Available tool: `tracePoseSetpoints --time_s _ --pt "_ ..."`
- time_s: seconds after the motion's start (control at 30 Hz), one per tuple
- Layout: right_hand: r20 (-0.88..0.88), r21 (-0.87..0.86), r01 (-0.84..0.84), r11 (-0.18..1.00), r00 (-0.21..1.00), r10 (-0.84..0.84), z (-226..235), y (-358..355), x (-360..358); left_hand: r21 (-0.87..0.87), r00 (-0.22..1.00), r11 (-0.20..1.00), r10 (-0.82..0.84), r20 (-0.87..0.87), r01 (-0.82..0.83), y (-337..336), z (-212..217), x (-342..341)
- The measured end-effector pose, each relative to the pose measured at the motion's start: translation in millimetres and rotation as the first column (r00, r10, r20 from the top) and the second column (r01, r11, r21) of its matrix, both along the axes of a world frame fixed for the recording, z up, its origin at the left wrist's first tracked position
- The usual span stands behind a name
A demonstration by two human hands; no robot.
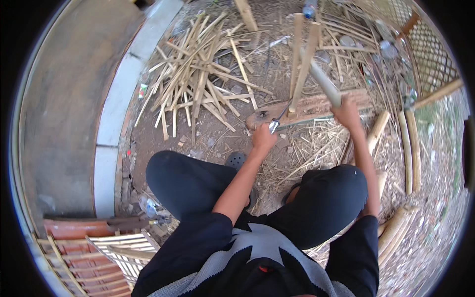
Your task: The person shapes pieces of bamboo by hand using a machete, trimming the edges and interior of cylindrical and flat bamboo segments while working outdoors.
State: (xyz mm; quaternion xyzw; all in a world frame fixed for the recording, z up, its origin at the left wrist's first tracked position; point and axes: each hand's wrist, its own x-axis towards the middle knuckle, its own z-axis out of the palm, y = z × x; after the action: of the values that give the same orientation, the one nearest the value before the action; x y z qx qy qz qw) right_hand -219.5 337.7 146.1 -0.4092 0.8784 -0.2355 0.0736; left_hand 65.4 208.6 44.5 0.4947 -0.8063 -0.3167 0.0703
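Note:
My left hand (263, 138) is closed round the handle of a knife (281, 117). Its dark, narrow blade points up and right toward the foot of two split bamboo pieces (302, 64), which stand upright and spread apart at the top. Whether the blade touches them I cannot tell. A thick wooden plank (324, 108) lies on the ground under the pieces. Over the plank's right part, my right hand (347, 113) grips a pale round stick (324, 81), slightly blurred, its far end slanting up and left behind the bamboo.
A loose heap of bamboo strips (200, 74) lies at the far left, beside a pale concrete ledge (113, 119). Shavings (316, 153) litter the ground before my knees. Bamboo poles (411, 153) lie at right, below a lattice panel (428, 39). A slatted bamboo frame (118, 252) is at lower left.

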Motion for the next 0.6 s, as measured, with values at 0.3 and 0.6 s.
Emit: tracePoseSetpoints --time_s 0.3,0.6 --pt "0.084 -0.127 0.164 0.978 0.984 -0.155 -80 9 17 0.091 0.998 0.995 0.035 -0.051 -0.030 13 2 -17" --pt "0.348 -0.468 0.220 0.856 0.936 -0.051 108 -37 19 0.090 0.993 0.992 0.075 0.093 -0.084 4 5 12"
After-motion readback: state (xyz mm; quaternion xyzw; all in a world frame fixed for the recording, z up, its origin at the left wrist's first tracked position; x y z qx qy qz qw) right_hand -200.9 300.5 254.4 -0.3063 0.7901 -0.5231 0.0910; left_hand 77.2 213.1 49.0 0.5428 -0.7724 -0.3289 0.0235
